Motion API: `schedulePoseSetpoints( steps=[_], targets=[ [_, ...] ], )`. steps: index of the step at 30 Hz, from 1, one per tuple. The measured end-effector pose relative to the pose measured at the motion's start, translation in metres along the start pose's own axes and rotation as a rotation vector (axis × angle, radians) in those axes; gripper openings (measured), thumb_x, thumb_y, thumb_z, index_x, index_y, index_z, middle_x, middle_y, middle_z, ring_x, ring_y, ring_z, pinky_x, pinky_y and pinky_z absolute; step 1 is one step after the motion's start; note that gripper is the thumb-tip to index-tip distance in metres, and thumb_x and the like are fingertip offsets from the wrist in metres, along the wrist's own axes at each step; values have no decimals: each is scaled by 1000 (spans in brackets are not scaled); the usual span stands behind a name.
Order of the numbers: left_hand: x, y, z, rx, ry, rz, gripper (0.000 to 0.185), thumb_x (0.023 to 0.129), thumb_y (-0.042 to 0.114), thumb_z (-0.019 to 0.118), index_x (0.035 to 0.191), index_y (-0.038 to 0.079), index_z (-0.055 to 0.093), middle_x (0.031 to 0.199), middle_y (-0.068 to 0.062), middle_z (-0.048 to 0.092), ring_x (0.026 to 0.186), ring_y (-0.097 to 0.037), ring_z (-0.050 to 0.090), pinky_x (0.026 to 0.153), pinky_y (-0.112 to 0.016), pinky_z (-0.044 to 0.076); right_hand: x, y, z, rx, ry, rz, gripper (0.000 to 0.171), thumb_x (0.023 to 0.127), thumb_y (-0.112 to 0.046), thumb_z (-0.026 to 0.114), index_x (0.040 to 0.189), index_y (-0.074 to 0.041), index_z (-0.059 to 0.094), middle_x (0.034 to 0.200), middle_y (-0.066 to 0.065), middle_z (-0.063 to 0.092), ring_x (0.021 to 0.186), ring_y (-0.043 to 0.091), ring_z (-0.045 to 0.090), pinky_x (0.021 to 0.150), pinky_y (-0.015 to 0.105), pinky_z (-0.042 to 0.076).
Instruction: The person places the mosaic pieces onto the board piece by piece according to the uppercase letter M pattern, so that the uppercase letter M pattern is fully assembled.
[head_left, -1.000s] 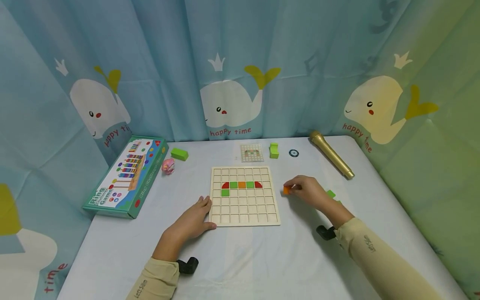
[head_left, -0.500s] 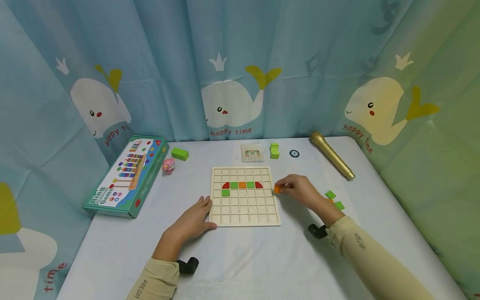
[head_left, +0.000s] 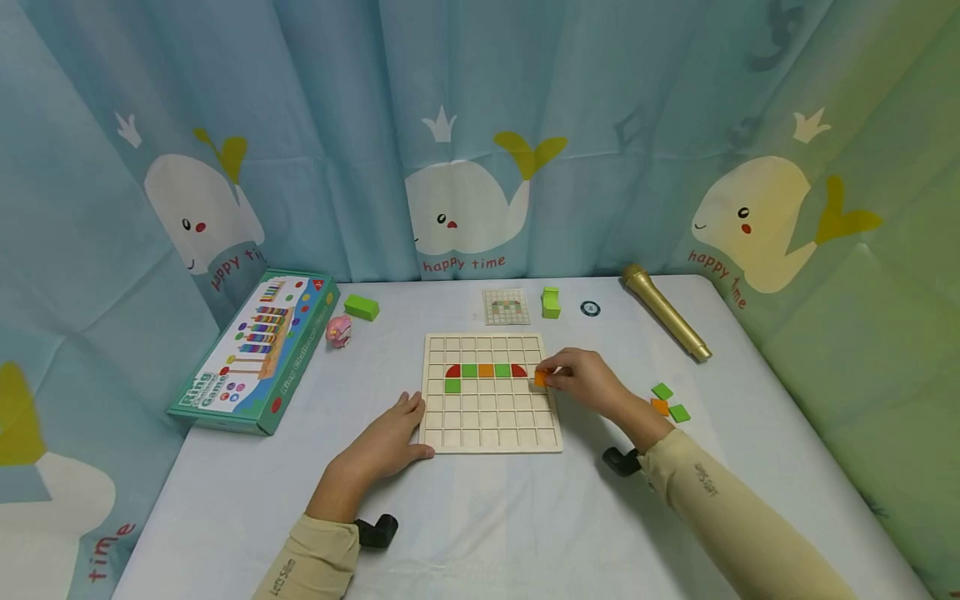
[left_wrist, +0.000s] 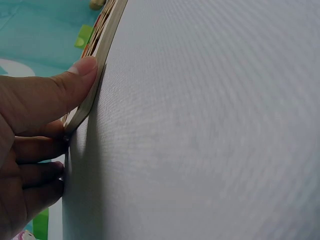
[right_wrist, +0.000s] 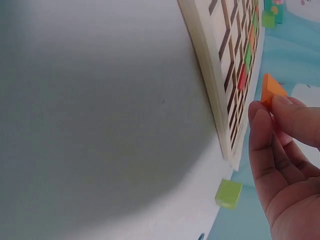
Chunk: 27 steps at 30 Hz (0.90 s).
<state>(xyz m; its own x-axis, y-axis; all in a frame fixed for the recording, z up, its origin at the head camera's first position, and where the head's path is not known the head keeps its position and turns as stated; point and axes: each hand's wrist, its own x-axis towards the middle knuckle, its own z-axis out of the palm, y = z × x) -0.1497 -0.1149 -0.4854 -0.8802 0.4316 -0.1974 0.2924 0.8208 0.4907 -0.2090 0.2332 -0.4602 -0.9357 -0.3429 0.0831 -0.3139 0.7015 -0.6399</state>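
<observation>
A wooden grid board (head_left: 491, 417) lies in the middle of the table, with a row of red, green and orange tiles (head_left: 485, 370) and one green tile (head_left: 452, 386) below it. My right hand (head_left: 581, 379) pinches an orange tile (head_left: 540, 378) over the board's right edge; the right wrist view shows the orange tile (right_wrist: 270, 90) between fingertips beside the board (right_wrist: 220, 95). My left hand (head_left: 386, 437) rests against the board's lower left corner, thumb (left_wrist: 75, 82) pressed on the board's edge (left_wrist: 102, 55).
Loose green and orange tiles (head_left: 667, 402) lie right of the board. At the back are a pattern card (head_left: 506, 307), two green blocks (head_left: 551, 302) (head_left: 361, 307), a black disc (head_left: 590, 309), a gold microphone (head_left: 664, 312), a pink toy (head_left: 338, 331) and a game box (head_left: 255, 350). Whale curtains surround the table.
My right hand has carried the orange tile leftward from the table beside the board to over the board's right edge. The left hand has stayed put.
</observation>
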Motion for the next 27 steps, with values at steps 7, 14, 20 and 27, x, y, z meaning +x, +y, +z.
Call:
schedulePoseSetpoints(
  steps=[7, 14, 20, 27],
  targets=[
    [1, 0, 1, 8, -3, -4, 83, 89, 33, 78, 151, -6, 38, 161, -20, 30, 150, -36, 22, 117, -48, 28, 5, -7, 5, 14, -5, 6, 20, 88, -2, 76, 108, -5, 77, 102, 6, 69, 80, 15, 65, 68, 30, 55],
    [2, 0, 1, 11, -6, -10, 83, 89, 32, 78, 151, -6, 39, 161, -19, 30, 150, -35, 21, 118, -48, 28, 9, -10, 11, 12, -12, -3, 20, 90, -3, 75, 110, -6, 76, 105, 6, 69, 87, 19, 67, 71, 30, 56],
    [2, 0, 0, 15, -3, -12, 84, 89, 34, 78, 151, -6, 39, 161, -19, 30, 151, -35, 21, 118, -48, 28, 13, -15, 15, -5, -10, -32, 22, 89, -2, 76, 111, -4, 76, 100, 6, 68, 82, 18, 64, 70, 31, 54],
    [2, -2, 1, 10, 2, -16, 84, 89, 35, 78, 152, -5, 38, 161, -19, 30, 151, -35, 21, 118, -48, 28, 17, -20, 21, 4, -22, -65, 23, 89, -1, 75, 111, -3, 76, 97, 7, 68, 78, 17, 59, 69, 31, 53]
  ],
)
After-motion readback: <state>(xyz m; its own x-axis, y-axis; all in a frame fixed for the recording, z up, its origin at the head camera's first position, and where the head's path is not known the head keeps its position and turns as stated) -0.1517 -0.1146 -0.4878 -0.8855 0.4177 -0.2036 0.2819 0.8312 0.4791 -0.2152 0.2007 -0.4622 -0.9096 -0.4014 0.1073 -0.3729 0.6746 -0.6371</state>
